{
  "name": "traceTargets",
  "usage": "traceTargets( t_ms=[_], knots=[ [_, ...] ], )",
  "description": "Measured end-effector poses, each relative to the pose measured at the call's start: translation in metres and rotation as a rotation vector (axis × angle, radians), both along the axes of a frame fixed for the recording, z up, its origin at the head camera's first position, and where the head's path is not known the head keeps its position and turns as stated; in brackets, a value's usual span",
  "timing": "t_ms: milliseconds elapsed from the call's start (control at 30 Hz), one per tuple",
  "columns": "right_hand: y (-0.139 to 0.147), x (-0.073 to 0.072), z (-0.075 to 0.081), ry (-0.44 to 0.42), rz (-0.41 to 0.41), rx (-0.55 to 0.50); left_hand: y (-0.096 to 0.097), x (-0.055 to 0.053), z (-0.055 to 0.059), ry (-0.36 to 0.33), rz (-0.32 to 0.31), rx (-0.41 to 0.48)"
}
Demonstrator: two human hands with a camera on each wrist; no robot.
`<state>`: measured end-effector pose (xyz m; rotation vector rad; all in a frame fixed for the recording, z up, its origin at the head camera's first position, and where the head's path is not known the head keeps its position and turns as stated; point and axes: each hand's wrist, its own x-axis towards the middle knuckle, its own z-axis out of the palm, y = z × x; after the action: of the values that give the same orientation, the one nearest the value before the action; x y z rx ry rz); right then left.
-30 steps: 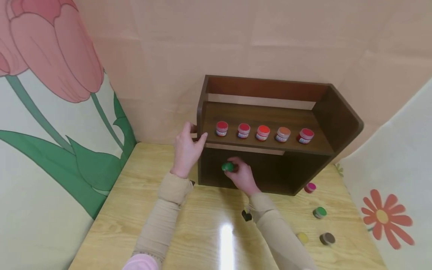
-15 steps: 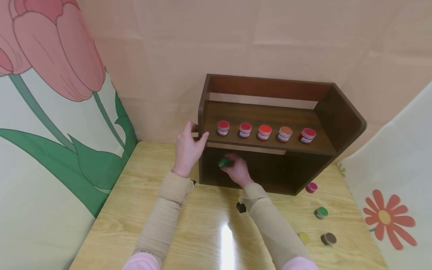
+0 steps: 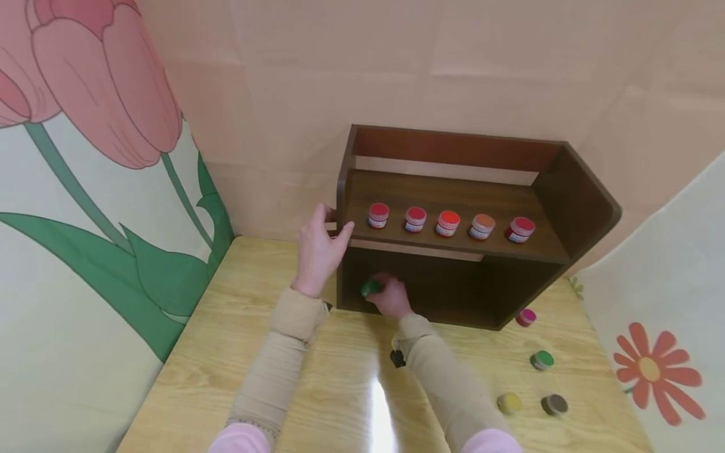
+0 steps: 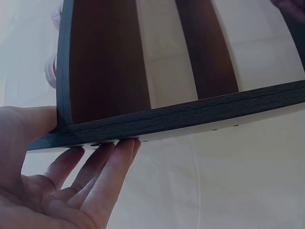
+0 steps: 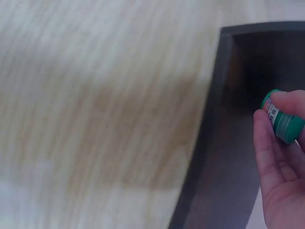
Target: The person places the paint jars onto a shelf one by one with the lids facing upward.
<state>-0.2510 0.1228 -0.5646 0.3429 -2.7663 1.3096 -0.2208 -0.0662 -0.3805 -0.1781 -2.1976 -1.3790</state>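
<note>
A dark brown two-tier shelf (image 3: 442,187) stands on the wooden table. My left hand (image 3: 320,248) grips its left side panel, thumb on the front edge; in the left wrist view the fingers (image 4: 112,176) lie along the outer face. Inside the lower tier, near the left end, my right hand (image 3: 392,297) pinches a small green paint jar (image 3: 370,288). The right wrist view shows this jar (image 5: 281,119) tilted between thumb and fingers, its printed label partly covered. On the upper tier a row of several red and orange paint jars (image 3: 416,219) lines the front edge.
Right of the shelf, on the table (image 3: 226,340), stand a magenta jar (image 3: 526,317), another green jar (image 3: 542,360), a yellow jar (image 3: 509,402) and a brown jar (image 3: 554,404). A peach cloth backdrop (image 3: 283,94) hangs behind, with flowered cloths at both sides.
My right hand has moved the green jar a little left and lower inside the bottom tier. My left hand keeps its grip on the side panel. The head view has shifted slightly.
</note>
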Motion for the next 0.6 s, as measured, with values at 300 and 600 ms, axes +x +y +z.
traceTargets(
  t_ms=[300,600],
  knots=[
    [-0.004,0.015,-0.010,-0.025,0.019,0.057,0.000,0.000,0.000,-0.009,0.014,-0.019],
    [-0.002,0.014,-0.023,-0.024,-0.048,0.038,0.001,0.000,0.001,-0.016,0.013,-0.015]
  ],
)
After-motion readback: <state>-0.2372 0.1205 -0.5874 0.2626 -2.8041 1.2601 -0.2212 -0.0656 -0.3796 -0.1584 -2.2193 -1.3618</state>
